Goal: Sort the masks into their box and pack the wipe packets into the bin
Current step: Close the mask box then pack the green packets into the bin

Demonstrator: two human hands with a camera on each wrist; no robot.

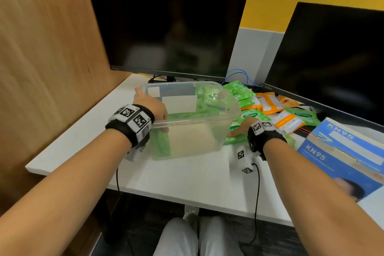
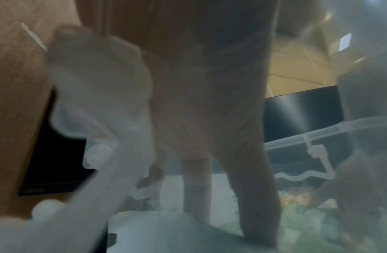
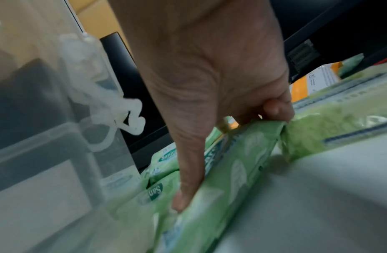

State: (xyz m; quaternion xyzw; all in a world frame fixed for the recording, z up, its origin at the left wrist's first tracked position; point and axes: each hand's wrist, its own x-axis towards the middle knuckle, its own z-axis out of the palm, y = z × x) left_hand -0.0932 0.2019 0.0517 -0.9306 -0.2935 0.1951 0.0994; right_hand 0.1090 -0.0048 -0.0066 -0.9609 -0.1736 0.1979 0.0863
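A white tabletop point(image 1: 187, 176) is carrying a clear plastic bin point(image 1: 207, 131) and a blue KN95 mask box point(image 1: 342, 158). Green wipe packets point(image 1: 239, 131) and orange wipe packets point(image 1: 270, 104) are lying heaped between them, before two monitors point(image 1: 166, 33).

The bin point(image 1: 195, 131) stands on the counter point(image 1: 187, 176) before the left monitor point(image 1: 166, 35), some wipe packets point(image 1: 209, 100) inside it. To its right lies a heap of packets point(image 1: 276, 110) — before the right monitor point(image 1: 332, 58) — with the mask box point(image 1: 340, 158) nearer, at the counter's right edge.
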